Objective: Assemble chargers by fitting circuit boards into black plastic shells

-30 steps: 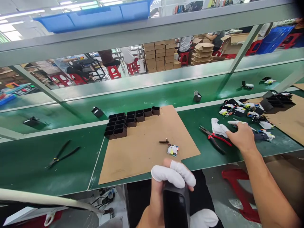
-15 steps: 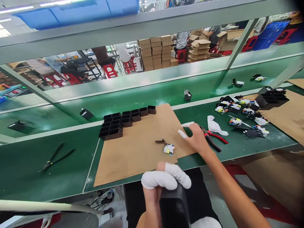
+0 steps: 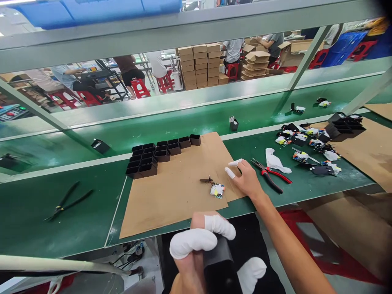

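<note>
My left hand [image 3: 196,245], with white finger cots on its digits, is closed around a black plastic housing [image 3: 222,269] at the bottom of the view, in front of the table edge. My right hand [image 3: 246,177] hovers over or rests at the right edge of the brown sheet [image 3: 165,200]; its white-tipped thumb and index finger are stretched out and apart, holding nothing. Left of those fingertips lies a small circuit board [image 3: 217,190] wired to a thin black part [image 3: 206,179]. Red-handled pliers [image 3: 271,175] lie just right of my right hand.
Black open housings [image 3: 148,159] stand in rows at the sheet's back left. More circuit boards [image 3: 301,157] are heaped to the right, near a white cloth-like piece [image 3: 275,160]. Black-handled cutters [image 3: 67,202] lie at left. Black plug adapters [image 3: 233,123] sit on the green belt [image 3: 171,116] behind.
My right hand has shifted a little left, clear of the pliers' jaws. The black housing in my left hand has moved slightly left, and more of a white-covered digit shows beside it.
</note>
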`<state>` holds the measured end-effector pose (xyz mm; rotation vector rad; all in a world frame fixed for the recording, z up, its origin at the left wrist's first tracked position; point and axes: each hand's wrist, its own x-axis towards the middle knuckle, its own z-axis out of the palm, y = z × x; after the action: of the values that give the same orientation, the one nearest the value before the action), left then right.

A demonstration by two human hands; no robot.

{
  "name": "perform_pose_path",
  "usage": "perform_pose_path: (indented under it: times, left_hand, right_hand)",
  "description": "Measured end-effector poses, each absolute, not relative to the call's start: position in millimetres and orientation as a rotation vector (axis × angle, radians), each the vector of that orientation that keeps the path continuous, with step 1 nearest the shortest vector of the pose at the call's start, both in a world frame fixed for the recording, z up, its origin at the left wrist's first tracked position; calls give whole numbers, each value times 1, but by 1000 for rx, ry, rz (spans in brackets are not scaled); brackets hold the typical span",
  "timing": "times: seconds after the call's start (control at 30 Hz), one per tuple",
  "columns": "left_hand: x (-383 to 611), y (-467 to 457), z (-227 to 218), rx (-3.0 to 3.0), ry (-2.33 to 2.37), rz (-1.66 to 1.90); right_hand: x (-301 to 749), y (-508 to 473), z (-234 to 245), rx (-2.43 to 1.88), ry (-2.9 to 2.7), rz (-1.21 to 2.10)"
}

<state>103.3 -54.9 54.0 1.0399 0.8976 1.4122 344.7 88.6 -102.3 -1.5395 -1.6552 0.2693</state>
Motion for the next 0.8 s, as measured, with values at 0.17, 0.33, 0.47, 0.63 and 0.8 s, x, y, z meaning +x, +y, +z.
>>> perform_pose_path:
  times: [0.17,0.33,0.47,0.63,0.8]
  left_hand:
    - [91,-70,36,1133,895,1463]
    - [80,-57,14,1581,838,1574]
    - [60,-17,-6,1896,838,1330]
    - [31,65,-17,1963,978,814]
    - [31,162,-27,1967,1007,891]
  right_hand:
    - [344,89,-102,-1562,-1629,303]
    - [344,92,-102,-1564,-1622,297]
    - [340,94,-103,-1549,-1618,288]
    - [336,102,-100,-1538,-1581,331]
    - [327,145,-91,-1537,-1536,343]
